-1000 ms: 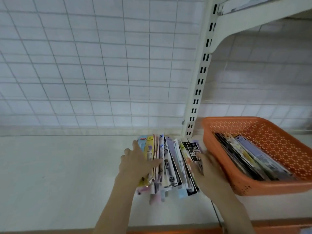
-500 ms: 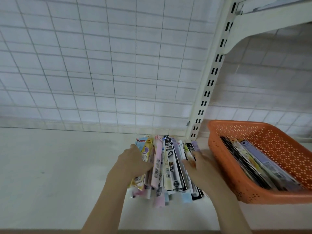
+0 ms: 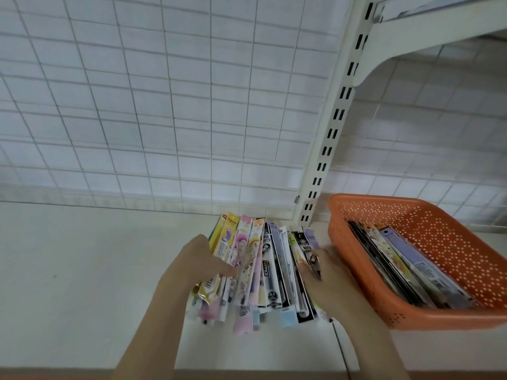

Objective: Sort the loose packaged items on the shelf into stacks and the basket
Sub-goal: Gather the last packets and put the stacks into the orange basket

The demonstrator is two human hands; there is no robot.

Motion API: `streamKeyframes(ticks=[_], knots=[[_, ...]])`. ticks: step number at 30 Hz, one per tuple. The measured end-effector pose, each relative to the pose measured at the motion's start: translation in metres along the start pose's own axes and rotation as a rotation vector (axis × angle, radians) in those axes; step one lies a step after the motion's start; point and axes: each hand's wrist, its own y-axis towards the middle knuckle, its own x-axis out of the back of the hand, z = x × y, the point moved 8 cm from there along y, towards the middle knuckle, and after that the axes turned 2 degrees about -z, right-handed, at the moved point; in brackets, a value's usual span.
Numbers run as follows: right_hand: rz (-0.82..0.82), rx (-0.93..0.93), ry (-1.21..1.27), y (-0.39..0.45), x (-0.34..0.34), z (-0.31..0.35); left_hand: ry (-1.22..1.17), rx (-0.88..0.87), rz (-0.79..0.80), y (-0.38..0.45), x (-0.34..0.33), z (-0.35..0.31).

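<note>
A bundle of long, narrow packaged items [image 3: 263,272] stands on edge on the white shelf [image 3: 82,270], fanned out side by side. My left hand [image 3: 197,267] presses against the bundle's left side, fingers over the yellow and pink packs. My right hand [image 3: 326,281] presses the right side, fingers on the black packs. Both hands squeeze the bundle between them. To the right sits an orange perforated basket [image 3: 345,242] with several packs [image 3: 406,270] lying in it.
A white wire grid [image 3: 164,105] backs the shelf. A slotted white upright [image 3: 329,138] stands just behind the bundle, between it and the basket. An upper shelf bracket [image 3: 411,37] juts out at top right. The shelf's front edge runs along the bottom.
The view has tilted down and shifted a little. Both hands have slid along the bundle's sides, and the packs stand more upright and closer together than before.
</note>
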Motion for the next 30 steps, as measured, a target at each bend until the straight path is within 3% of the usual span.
streamKeyframes(ticks=[6, 12, 19, 30], knots=[[0.023, -0.043, 0.010, 0.003, 0.003, 0.009, -0.152, -0.045, -0.128, -0.006, 0.031, 0.013], [0.166, -0.067, -0.032, 0.003, -0.018, 0.019, -0.151, -0.066, -0.264, -0.017, 0.052, 0.027], [0.243, -0.102, -0.130, 0.006, -0.017, 0.031, -0.234, -0.049, -0.284, -0.023, 0.062, 0.041], [0.160, -0.169, -0.140, 0.006, -0.018, 0.039, -0.348, -0.079, -0.277, -0.030, 0.055, 0.040]])
